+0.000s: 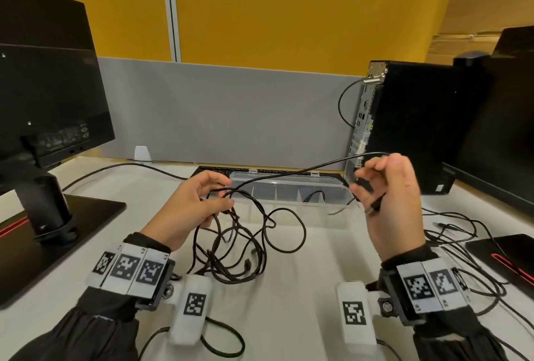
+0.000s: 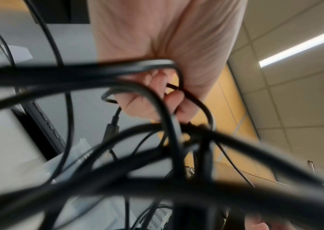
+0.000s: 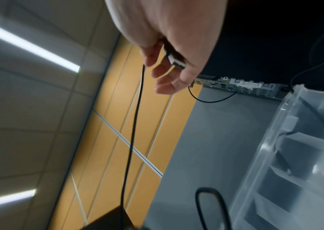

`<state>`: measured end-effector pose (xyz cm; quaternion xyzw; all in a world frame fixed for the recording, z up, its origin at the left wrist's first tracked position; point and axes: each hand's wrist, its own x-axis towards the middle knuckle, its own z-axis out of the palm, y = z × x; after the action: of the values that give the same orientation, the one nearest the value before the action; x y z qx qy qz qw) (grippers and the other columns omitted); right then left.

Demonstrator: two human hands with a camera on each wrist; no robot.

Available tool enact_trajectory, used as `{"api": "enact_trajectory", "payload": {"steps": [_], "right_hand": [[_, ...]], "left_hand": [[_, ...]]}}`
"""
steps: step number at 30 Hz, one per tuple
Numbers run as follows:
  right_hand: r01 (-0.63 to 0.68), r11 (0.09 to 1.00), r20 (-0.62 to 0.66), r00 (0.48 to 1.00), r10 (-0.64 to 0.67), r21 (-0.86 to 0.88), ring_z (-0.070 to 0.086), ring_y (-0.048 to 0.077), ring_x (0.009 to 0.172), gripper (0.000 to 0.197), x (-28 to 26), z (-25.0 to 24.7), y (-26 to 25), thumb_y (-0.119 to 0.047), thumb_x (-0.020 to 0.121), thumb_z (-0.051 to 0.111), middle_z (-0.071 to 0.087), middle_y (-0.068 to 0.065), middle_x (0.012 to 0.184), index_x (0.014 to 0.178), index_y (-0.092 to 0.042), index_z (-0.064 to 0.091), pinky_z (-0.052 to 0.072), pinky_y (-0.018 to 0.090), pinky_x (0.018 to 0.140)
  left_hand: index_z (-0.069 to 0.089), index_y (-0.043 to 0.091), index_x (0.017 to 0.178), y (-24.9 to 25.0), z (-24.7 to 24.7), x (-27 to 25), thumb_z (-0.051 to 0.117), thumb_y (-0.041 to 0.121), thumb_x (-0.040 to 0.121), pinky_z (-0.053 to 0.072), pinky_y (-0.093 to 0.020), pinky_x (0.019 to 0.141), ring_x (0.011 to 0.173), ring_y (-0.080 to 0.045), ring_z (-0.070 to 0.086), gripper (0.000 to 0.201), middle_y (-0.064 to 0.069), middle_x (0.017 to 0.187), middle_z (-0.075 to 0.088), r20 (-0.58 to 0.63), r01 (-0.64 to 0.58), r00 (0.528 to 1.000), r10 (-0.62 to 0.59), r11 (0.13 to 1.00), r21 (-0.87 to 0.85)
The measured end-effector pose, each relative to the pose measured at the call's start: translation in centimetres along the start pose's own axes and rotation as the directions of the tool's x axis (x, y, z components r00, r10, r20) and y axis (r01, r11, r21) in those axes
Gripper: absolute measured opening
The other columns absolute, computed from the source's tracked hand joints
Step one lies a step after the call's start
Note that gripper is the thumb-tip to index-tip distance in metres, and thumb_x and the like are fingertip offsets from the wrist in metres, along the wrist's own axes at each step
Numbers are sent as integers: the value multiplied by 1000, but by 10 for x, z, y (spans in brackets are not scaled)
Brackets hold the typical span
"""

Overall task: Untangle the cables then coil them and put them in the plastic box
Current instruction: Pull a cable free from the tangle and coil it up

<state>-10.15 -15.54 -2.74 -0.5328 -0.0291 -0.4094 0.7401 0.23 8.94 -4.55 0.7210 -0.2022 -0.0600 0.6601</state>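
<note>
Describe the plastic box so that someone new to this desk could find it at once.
Start at the black computer tower on the right side of the white desk. Just left of its base lies the long clear plastic box, open, with thin dividers; it is the only transparent thing there.

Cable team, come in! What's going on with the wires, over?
Left hand grips the cable tangle. Right hand holds one cable's plug end, strand stretched between. Nothing coiled yet. Plastic box open behind.

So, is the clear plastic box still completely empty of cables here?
No: in the head view a black cable already lies inside the clear plastic box, behind its front wall.
</note>
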Motion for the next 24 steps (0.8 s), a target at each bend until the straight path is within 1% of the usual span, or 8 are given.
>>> {"api": "enact_trajectory", "payload": {"steps": [3,6,9,12,15,18,21,24], "right_hand": [[28,995,-223,975,-5,100,63,14,82,19,7,-10,-5,-15,96,37,60,-5,85,83,-21,50,55,30,71],[28,982,-491,868,68,185,67,14,89,19,19,-34,-15,-16,91,38,62,-1,99,102,-13,52,54,26,69],[9,1000,-582,813,-11,-6,64,12,82,14,22,-55,-25,-11,90,39,57,-3,92,93,-16,52,52,25,68],[-145,953,-422,906,20,-265,57,14,81,17,23,-55,-23,-8,90,45,56,0,85,83,-22,50,47,28,73],[-266,770,-211,962,174,-580,57,15,96,13,24,-42,-13,-24,96,44,59,5,113,101,-20,55,47,28,73],[-22,496,60,987,147,-868,46,15,114,45,19,-17,-1,-34,94,47,46,6,133,135,-16,41,42,34,95],[252,537,370,921,122,-805,38,11,129,66,-3,35,-3,-58,85,37,41,-3,140,142,-25,31,35,36,106],[318,504,536,756,377,-803,55,11,110,71,-26,90,-3,-71,78,30,58,-3,124,132,-27,39,47,36,94]], "left_hand": [[60,18,96,1,-6,1,64,-4,81,33,-19,44,47,-5,44,27,-8,95,61,-34,-15,999,17,998,67],[59,20,94,2,-11,2,60,-8,81,33,-18,45,44,0,45,31,-2,89,60,-85,-21,996,29,995,98],[59,19,95,2,-12,3,57,-9,82,36,-16,46,50,-5,44,32,-4,93,60,-146,-18,989,33,995,102],[62,17,97,3,-14,4,56,-7,85,31,-14,41,44,-5,38,28,-5,85,54,-144,-24,989,30,999,39],[62,14,100,5,-16,3,55,-1,88,27,-15,41,42,-5,33,20,-2,72,43,-103,-20,995,16,999,-38],[64,14,98,6,-13,0,59,5,88,27,-15,40,44,-6,32,15,1,66,43,-69,-42,997,41,999,-17],[66,16,95,6,-7,-1,62,8,87,30,-15,41,44,-5,35,12,-2,69,43,-74,-92,993,96,994,59],[65,17,91,7,-2,-3,60,5,86,32,-13,41,42,-1,38,13,-7,72,46,-86,-166,980,177,978,125]]}}
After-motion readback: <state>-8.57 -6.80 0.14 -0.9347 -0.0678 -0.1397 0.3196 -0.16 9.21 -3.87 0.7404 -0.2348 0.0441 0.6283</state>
